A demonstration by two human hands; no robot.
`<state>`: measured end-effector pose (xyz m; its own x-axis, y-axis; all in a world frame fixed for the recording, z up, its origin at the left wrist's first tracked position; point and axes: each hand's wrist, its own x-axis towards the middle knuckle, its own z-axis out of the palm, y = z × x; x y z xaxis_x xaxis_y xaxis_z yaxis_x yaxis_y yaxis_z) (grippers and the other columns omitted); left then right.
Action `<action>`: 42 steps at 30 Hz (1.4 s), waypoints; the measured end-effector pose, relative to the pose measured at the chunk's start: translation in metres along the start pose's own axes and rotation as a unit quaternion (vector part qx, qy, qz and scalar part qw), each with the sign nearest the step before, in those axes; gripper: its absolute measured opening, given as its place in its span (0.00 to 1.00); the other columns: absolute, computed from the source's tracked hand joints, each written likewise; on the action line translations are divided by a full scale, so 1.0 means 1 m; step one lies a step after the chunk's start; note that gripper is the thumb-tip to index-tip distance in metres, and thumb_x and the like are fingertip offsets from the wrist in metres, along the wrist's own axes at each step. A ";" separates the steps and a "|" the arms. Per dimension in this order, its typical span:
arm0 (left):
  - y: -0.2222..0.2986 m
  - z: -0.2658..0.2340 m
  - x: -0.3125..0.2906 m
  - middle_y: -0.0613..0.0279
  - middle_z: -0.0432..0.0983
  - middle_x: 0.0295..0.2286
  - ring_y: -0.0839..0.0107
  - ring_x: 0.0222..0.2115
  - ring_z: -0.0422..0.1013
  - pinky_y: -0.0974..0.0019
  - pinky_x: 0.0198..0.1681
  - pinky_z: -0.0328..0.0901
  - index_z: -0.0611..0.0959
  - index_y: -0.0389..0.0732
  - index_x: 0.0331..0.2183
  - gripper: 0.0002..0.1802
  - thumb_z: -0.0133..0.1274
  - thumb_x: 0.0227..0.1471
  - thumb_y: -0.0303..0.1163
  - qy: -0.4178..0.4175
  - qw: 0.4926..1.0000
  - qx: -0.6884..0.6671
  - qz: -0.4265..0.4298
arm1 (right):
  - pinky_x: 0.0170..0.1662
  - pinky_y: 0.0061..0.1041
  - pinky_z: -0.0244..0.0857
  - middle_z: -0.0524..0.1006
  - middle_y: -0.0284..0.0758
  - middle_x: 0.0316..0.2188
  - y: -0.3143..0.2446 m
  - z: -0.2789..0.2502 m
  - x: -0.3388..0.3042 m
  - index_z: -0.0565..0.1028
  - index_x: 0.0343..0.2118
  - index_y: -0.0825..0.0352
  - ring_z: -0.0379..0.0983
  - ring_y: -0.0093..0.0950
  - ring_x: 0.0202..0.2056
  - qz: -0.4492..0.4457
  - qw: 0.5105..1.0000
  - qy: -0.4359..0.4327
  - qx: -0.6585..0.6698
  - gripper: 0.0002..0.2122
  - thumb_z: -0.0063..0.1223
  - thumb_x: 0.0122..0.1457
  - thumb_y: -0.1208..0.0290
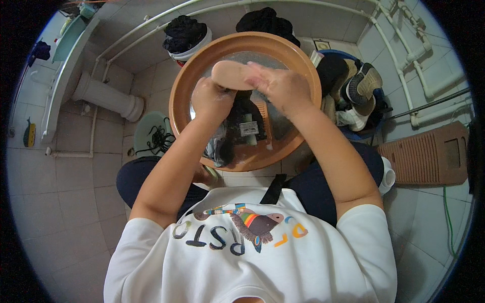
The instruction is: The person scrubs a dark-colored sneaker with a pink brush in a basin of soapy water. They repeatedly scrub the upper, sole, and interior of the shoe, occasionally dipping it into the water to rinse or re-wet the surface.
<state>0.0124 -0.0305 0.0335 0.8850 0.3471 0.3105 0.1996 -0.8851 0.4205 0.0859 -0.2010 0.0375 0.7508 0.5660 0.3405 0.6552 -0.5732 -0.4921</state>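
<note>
Over a large orange-brown basin, my two hands are closed on a pale, flat, round-ended piece, shaped like a shoe sole or insole. My left hand grips its near left side. From the right, my right hand has its fingers on the other end. Whether it is a loose piece or part of a whole shoe, I cannot tell. Below in the basin lie a dark cloth item with a white label, a greyish wet cloth and a ridged orange strip. Water shows behind my hands.
A blue tub heaped with shoes stands at the right. Beyond it a brown washboard leans by the wall. Two heaps of dark clothes sit behind the basin. A pale green bowl holds dark laces. White pipes line the walls.
</note>
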 end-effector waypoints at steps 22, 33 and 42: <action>-0.002 -0.010 -0.002 0.51 0.76 0.28 0.56 0.32 0.72 0.62 0.37 0.64 0.80 0.41 0.36 0.19 0.59 0.36 0.34 0.026 0.984 -0.170 -0.041 | 0.37 0.29 0.67 0.77 0.40 0.34 -0.005 -0.007 0.004 0.74 0.45 0.51 0.74 0.36 0.35 0.031 0.998 0.029 0.053 0.20 0.42 0.55 0.46; 0.004 -0.020 0.010 0.59 0.77 0.30 0.73 0.30 0.72 0.72 0.37 0.64 0.78 0.35 0.39 0.21 0.59 0.38 0.28 0.017 0.960 -0.250 -0.125 | 0.38 0.29 0.66 0.77 0.40 0.35 0.021 -0.004 0.015 0.73 0.45 0.54 0.74 0.36 0.36 0.027 0.990 0.103 0.087 0.24 0.42 0.54 0.43; -0.004 -0.008 0.015 0.61 0.75 0.32 0.75 0.32 0.70 0.73 0.37 0.64 0.75 0.32 0.40 0.21 0.59 0.39 0.24 0.043 0.896 -0.436 -0.069 | 0.33 0.29 0.66 0.76 0.43 0.27 0.003 -0.009 0.015 0.74 0.45 0.55 0.74 0.36 0.30 -0.011 0.987 0.152 0.053 0.25 0.40 0.54 0.41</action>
<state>0.0215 -0.0194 0.0431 0.8339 0.4909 0.2525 -0.1332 -0.2649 0.9550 0.1001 -0.1993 0.0479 0.7372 0.3654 0.5683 0.6715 -0.4888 -0.5569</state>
